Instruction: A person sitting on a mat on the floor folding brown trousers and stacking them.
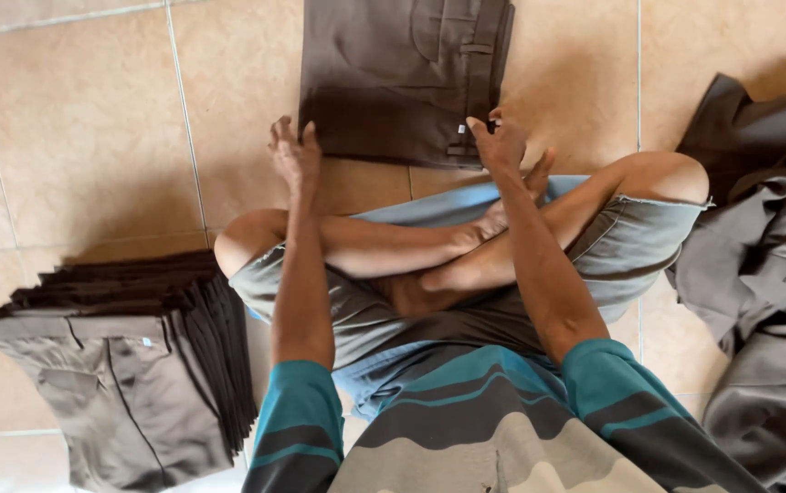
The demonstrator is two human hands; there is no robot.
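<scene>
Trousers: brown, folded flat on tiled floor, just ahead of crossed legs.
Left hand: fingers curled over near-left corner of the fold, gripping it.
Right hand: pinching near-right corner by the waistband.
Stack: folded brown trousers, person's left.
Heap: loose grey-brown garments, person's right.

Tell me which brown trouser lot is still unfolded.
The loose heap of grey-brown trousers at the right: crumpled, while the single pair under both hands lies flat-folded and the left stack is neatly piled.
</scene>
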